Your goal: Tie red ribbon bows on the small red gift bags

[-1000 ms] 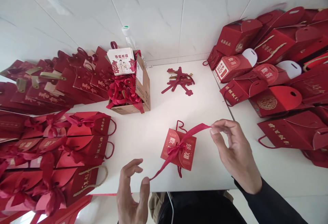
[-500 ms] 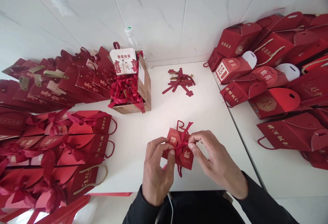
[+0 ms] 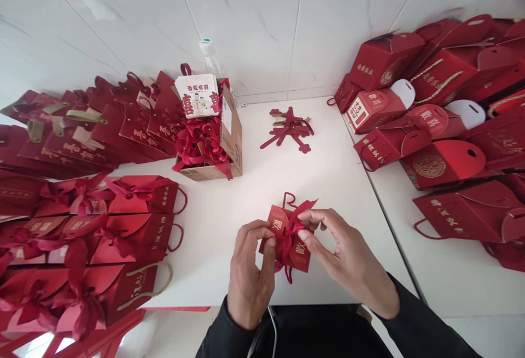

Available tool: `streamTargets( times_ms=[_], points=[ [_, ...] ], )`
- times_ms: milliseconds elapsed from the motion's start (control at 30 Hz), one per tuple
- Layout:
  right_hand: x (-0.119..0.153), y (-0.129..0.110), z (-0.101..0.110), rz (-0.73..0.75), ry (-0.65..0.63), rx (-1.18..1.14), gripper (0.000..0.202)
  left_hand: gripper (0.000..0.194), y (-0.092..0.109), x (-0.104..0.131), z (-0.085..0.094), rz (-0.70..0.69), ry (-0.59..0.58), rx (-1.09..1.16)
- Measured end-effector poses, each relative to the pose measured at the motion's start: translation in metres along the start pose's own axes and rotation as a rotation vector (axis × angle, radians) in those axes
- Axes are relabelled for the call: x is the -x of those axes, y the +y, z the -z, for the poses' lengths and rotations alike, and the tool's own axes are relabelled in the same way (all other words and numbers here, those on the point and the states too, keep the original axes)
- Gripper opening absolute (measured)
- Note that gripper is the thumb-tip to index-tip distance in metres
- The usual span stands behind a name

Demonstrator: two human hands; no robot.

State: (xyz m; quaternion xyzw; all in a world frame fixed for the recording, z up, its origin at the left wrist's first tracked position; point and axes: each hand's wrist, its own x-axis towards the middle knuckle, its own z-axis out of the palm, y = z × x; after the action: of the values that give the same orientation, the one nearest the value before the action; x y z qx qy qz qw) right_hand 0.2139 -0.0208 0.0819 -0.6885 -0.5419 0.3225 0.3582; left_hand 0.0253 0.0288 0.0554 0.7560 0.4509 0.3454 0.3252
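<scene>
A small red box (image 3: 301, 259) with gold characters stands on the white table near its front edge. A red ribbon (image 3: 293, 229) is tied over its top in a bow, and cord handles show at its far and near sides. My left hand (image 3: 252, 270) is at the box's left side, thumb and forefinger pinched on the ribbon's left part. On the right, my right hand (image 3: 348, 259) pinches the bow's right loop between thumb and fingers.
A cardboard box (image 3: 232, 128) holds red ribbons and printed cards (image 3: 197, 95). Red straps (image 3: 289, 128) lie in a small pile on the table (image 3: 213, 248). Rows of red gift boxes (image 3: 135, 238) stand left, more boxes (image 3: 467, 210) right. A bottle (image 3: 210, 57) stands behind.
My right hand has shifted slightly left and spread the bow's right loop. The ribbon's upper tail now points further right. My left hand has barely moved.
</scene>
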Motion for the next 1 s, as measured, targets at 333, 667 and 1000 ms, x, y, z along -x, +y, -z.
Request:
streamTargets(
  times_ms=[333,667,1000],
  points=[
    [-0.002,-0.004,-0.004,-0.013,0.003,-0.001,0.019,0.012,-0.003,0.005,-0.001,0.060,0.020,0.050],
    [-0.001,0.003,-0.005,0.045,0.029,0.045,0.027,0.012,-0.008,0.008,-0.002,0.097,0.056,0.086],
    [0.004,0.005,-0.003,-0.035,-0.013,-0.005,0.025,0.012,-0.007,0.011,-0.004,0.191,0.084,0.152]
  ],
)
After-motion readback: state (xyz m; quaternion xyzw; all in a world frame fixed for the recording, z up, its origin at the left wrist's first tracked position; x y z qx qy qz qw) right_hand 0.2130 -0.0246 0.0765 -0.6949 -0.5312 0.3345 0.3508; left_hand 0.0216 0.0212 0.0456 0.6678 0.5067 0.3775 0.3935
